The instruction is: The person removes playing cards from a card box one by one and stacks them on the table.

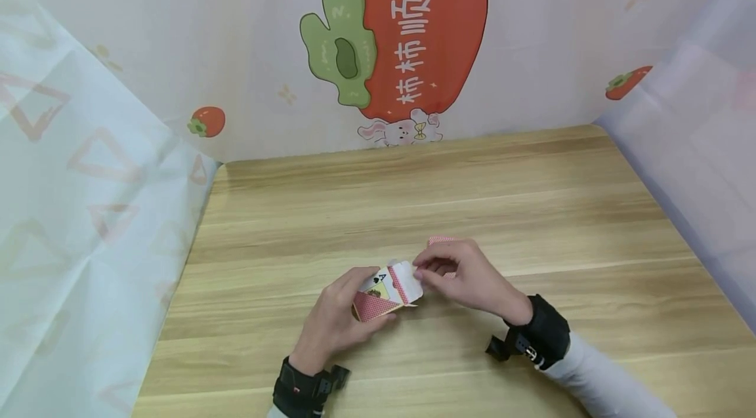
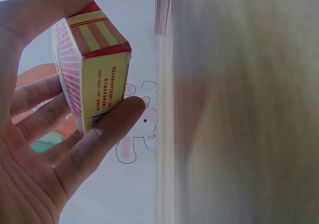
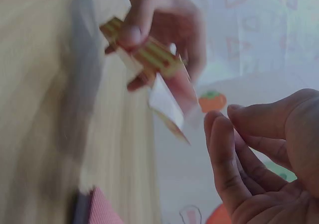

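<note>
Head view shows, nearest, the left band [image 1: 300,388] and the right band [image 1: 546,333], both black, on the wrists. A little farther, the left hand [image 1: 335,323] is clamped on a red patterned card box [image 1: 377,308], fingers on one side and thumb on the other. I judge that this side grip leaves the end with the white flap [image 1: 409,279] free towards the right hand [image 1: 472,277]. The right hand has its fingertips close together at the flap's edge; whether they pinch it, I cannot tell. The box is raised above the wooden table [image 1: 295,221], as the left wrist view confirms. An ace of spades [image 1: 380,279] shows on its face, but what the box contains remains hidden. Behind the right hand lies a red patterned pack [image 1: 438,239], partly covered, probably cards kept outside the box. Farthest is the backdrop cloth [image 1: 254,57] with persimmon prints.
</note>
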The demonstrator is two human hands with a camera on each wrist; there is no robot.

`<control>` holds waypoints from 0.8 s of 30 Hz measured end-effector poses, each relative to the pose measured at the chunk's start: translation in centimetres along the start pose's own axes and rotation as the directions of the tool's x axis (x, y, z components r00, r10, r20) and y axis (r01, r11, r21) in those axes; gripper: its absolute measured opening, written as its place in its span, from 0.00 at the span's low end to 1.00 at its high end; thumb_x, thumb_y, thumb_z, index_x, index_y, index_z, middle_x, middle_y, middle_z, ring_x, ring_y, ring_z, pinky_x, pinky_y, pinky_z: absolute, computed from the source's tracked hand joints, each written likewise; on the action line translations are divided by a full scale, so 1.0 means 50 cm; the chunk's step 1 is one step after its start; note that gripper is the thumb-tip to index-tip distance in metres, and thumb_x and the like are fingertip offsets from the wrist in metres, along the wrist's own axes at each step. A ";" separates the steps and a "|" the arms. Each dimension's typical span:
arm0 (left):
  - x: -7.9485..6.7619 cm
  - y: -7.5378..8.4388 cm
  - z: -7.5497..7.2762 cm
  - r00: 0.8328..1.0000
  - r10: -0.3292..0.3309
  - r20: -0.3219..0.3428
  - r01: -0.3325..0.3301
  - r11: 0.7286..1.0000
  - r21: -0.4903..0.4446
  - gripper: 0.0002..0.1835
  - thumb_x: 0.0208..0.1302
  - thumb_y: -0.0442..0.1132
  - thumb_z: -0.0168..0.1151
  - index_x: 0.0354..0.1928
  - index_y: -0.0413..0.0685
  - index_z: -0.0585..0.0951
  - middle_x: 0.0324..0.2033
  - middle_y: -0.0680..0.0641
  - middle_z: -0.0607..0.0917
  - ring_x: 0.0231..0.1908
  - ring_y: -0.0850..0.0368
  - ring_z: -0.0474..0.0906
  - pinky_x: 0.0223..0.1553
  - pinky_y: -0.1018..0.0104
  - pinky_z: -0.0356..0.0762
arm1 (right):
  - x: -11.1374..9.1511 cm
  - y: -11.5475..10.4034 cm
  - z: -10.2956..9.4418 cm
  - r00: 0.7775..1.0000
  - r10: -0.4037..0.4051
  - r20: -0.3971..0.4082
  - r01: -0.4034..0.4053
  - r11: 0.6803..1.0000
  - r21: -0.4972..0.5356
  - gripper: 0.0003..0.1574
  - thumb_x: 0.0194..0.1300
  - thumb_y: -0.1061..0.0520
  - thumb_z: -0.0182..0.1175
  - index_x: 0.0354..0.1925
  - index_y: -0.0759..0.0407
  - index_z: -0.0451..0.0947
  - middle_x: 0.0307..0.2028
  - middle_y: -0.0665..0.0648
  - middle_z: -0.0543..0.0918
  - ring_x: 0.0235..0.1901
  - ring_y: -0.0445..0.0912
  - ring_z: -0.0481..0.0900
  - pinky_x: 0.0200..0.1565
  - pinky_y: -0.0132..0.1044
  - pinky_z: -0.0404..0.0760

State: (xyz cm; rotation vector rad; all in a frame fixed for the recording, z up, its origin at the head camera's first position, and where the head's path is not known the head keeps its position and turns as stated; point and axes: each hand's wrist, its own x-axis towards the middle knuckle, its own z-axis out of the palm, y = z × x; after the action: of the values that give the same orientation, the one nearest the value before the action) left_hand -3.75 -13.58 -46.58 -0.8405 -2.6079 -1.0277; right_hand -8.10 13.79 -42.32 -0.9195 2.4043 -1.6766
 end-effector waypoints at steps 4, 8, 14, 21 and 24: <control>0.001 0.001 -0.001 0.999 0.033 -0.001 -0.033 0.999 -0.018 0.40 0.49 0.53 0.81 0.64 0.49 0.76 0.55 0.52 0.85 0.48 0.61 0.83 0.44 0.63 0.85 | -0.007 -0.002 0.031 0.998 -0.008 0.066 0.006 1.000 0.021 0.07 0.64 0.61 0.71 0.41 0.60 0.87 0.35 0.50 0.88 0.33 0.39 0.86 0.34 0.34 0.86; 0.001 0.003 -0.001 0.997 0.079 -0.016 -0.080 0.996 -0.042 0.40 0.49 0.54 0.81 0.64 0.49 0.77 0.55 0.53 0.84 0.50 0.61 0.83 0.46 0.63 0.85 | -0.013 0.001 0.052 0.997 0.019 0.074 -0.020 1.000 0.013 0.04 0.66 0.55 0.70 0.39 0.54 0.85 0.32 0.47 0.87 0.30 0.38 0.84 0.31 0.34 0.85; 0.000 0.004 0.003 0.993 0.116 -0.031 -0.118 0.991 -0.059 0.41 0.47 0.52 0.83 0.63 0.48 0.77 0.54 0.52 0.84 0.50 0.61 0.83 0.46 0.65 0.84 | -0.020 0.001 0.069 0.997 0.053 0.057 -0.053 0.999 0.011 0.06 0.65 0.58 0.70 0.38 0.54 0.81 0.27 0.46 0.83 0.26 0.38 0.81 0.28 0.33 0.83; -0.001 0.006 0.006 0.995 0.100 -0.023 -0.100 0.994 -0.035 0.40 0.48 0.55 0.82 0.62 0.49 0.78 0.54 0.52 0.85 0.50 0.62 0.82 0.46 0.65 0.84 | -0.019 -0.004 0.071 0.993 0.105 0.049 -0.105 0.994 -0.015 0.08 0.62 0.61 0.71 0.38 0.54 0.80 0.26 0.46 0.82 0.24 0.37 0.80 0.28 0.33 0.83; -0.001 0.005 0.006 0.995 0.095 -0.021 -0.096 0.995 -0.027 0.40 0.48 0.55 0.81 0.63 0.49 0.78 0.54 0.52 0.85 0.49 0.61 0.83 0.45 0.65 0.85 | -0.018 -0.003 0.069 0.991 0.120 0.058 -0.119 0.993 -0.015 0.08 0.63 0.61 0.71 0.38 0.55 0.80 0.27 0.46 0.82 0.24 0.37 0.81 0.29 0.34 0.84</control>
State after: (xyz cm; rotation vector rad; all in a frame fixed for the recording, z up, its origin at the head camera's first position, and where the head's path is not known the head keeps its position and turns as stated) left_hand -3.56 -13.25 -46.66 -0.9470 -2.5165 -1.0430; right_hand -5.99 11.36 -43.81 -0.7973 2.3814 -1.5739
